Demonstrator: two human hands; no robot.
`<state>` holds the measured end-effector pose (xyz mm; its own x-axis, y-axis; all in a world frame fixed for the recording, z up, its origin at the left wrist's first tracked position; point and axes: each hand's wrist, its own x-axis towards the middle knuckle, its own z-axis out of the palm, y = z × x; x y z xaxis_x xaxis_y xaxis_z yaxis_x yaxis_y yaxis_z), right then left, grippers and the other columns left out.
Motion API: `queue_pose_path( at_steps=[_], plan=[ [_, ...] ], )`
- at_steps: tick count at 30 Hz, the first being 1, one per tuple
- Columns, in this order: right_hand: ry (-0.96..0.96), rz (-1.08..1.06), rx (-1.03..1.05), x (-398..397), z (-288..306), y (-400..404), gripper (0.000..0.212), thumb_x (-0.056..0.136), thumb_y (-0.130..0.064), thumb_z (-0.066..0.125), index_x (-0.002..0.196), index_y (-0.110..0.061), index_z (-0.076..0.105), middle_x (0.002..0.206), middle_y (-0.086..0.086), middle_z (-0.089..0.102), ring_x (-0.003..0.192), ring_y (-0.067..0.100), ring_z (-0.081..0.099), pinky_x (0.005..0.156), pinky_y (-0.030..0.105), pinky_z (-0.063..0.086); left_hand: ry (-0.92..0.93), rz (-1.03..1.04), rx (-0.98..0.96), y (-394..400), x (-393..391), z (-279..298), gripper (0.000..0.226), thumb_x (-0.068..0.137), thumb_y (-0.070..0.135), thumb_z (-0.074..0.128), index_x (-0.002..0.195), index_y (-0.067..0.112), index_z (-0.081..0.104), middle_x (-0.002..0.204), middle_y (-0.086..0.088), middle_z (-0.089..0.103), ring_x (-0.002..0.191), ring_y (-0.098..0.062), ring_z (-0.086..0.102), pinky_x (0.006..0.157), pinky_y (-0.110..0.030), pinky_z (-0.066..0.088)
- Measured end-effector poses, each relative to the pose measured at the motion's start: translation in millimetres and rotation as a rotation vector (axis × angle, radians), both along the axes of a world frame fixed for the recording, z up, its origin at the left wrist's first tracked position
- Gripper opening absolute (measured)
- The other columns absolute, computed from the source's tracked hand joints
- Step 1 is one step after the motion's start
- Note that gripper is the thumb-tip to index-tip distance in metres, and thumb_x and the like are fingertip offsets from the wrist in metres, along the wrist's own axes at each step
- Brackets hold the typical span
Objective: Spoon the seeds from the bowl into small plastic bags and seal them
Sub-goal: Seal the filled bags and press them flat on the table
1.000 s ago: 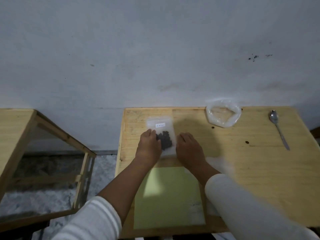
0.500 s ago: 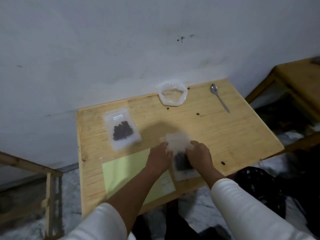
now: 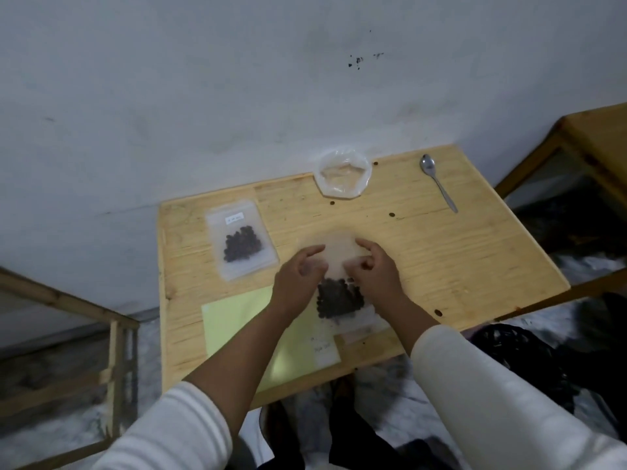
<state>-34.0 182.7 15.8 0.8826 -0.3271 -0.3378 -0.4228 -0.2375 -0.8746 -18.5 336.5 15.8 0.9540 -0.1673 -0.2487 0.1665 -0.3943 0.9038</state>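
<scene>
Clear thin plastic bag [image 3: 339, 256], head view: lies flat at table [image 3: 475, 266] centre, dark seeds [image 3: 339, 298] pooled at its 6 o'clock end; judged light, limp and slippery, best taken by the empty top strip at 12 o'clock. Left hand [image 3: 298, 276] and right hand [image 3: 376, 273], 2 in all, flank it at 9 and 3 o'clock, curled fingers pinching the upper film.

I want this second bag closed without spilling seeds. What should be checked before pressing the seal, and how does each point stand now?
1. Both hands on the clear plastic bag of dark seeds: ok, left hand and right hand hold its upper part.
2. Seeds settled at the bag's bottom, away from the opening: ok.
3. Strip aligned and shut: cannot tell, blurred.
4. Labelled bag of seeds lies apart: ok.
5. Metal spoon out of the way: ok.
6. Stray seeds on the wooden table: not ok, several lie loose.
</scene>
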Motion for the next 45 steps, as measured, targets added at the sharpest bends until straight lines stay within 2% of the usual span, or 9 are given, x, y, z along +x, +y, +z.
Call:
queue_pose_path(
  at_steps=[4,8,11,15,22,28,33,41,45],
  plan=[
    [0.051,0.174,0.013,-3,-3,25,0.045,0.087,-0.028,0.061,0.13,-0.017,0.05,0.109,0.006,0.066,0.095,0.018,0.063,0.082,0.031,0.053,0.007,0.106,-0.088,28,-3,1,0.037,0.085,0.013,0.061,0.113,0.036,0.061,0.117,0.007,0.063,0.108,-0.011,0.057,0.095,-0.038,0.049],
    [0.034,0.445,-0.353,-23,-10,32,0.029,0.093,-0.032,0.051,0.113,-0.019,0.066,0.106,0.002,0.067,0.093,0.014,0.06,0.08,0.024,0.042,-0.006,0.22,-0.102,58,-12,-4,0.035,0.086,0.008,0.059,0.114,0.028,0.062,0.121,0.003,0.061,0.099,-0.006,0.058,0.085,-0.026,0.048],
    [0.05,0.581,-0.598,-38,-16,32,0.027,0.088,-0.027,0.06,0.107,-0.012,0.071,0.108,0.007,0.067,0.099,0.019,0.06,0.076,0.014,0.034,-0.011,0.267,-0.105,79,-19,-11,0.035,0.087,0.007,0.058,0.118,0.025,0.061,0.121,0.006,0.058,0.114,-0.012,0.052,0.093,-0.026,0.039],
    [0.065,0.656,-0.785,-52,-28,32,0.026,0.085,-0.028,0.06,0.1,-0.011,0.072,0.11,0.005,0.059,0.11,0.022,0.046,0.09,0.026,0.035,0.01,0.288,-0.127,94,-27,-15,0.036,0.088,0.007,0.057,0.118,0.026,0.061,0.126,0.004,0.056,0.122,-0.014,0.046,0.097,-0.026,0.035],
    [0.061,0.611,-0.804,-60,-36,46,0.016,0.083,-0.02,0.062,0.084,-0.006,0.07,0.102,0.008,0.059,0.107,0.024,0.048,0.097,0.032,0.038,0.024,0.291,-0.158,104,-38,-13,0.036,0.087,0.007,0.059,0.117,0.025,0.062,0.117,0.011,0.056,0.121,-0.013,0.046,0.105,-0.035,0.038],
    [-0.087,0.38,-0.608,-35,-1,62,0.013,0.085,-0.014,0.061,0.074,-0.008,0.059,0.085,0.004,0.049,0.087,0.021,0.047,0.075,0.028,0.037,0.027,0.234,-0.203,113,-40,-3,0.044,0.087,0.007,0.059,0.122,0.032,0.058,0.127,0.011,0.052,0.123,-0.007,0.038,0.103,-0.03,0.033],
    [-0.211,0.385,-0.461,-7,49,99,0.015,0.085,-0.017,0.058,0.071,-0.012,0.058,0.088,0.001,0.05,0.089,0.018,0.047,0.073,0.025,0.032,-0.026,0.212,-0.195,111,-34,18,0.045,0.088,0.008,0.059,0.125,0.033,0.055,0.122,0.018,0.049,0.121,-0.004,0.038,0.1,-0.025,0.032],
    [-0.274,0.433,-0.568,9,74,135,0.015,0.087,-0.021,0.059,0.074,-0.015,0.055,0.09,-0.002,0.047,0.097,0.016,0.043,0.076,0.024,0.031,-0.114,0.174,-0.251,117,-24,46,0.051,0.087,0.003,0.057,0.121,0.042,0.054,0.127,0.019,0.051,0.13,-0.008,0.04,0.107,-0.029,0.033],
    [-0.314,0.432,-0.635,14,75,144,0.014,0.088,-0.023,0.059,0.077,-0.014,0.057,0.09,-0.003,0.046,0.098,0.015,0.044,0.074,0.024,0.032,-0.137,0.217,-0.317,120,-20,51,0.043,0.086,0.013,0.06,0.117,0.042,0.058,0.127,0.012,0.058,0.124,-0.021,0.049,0.099,-0.034,0.044]
  ],
)
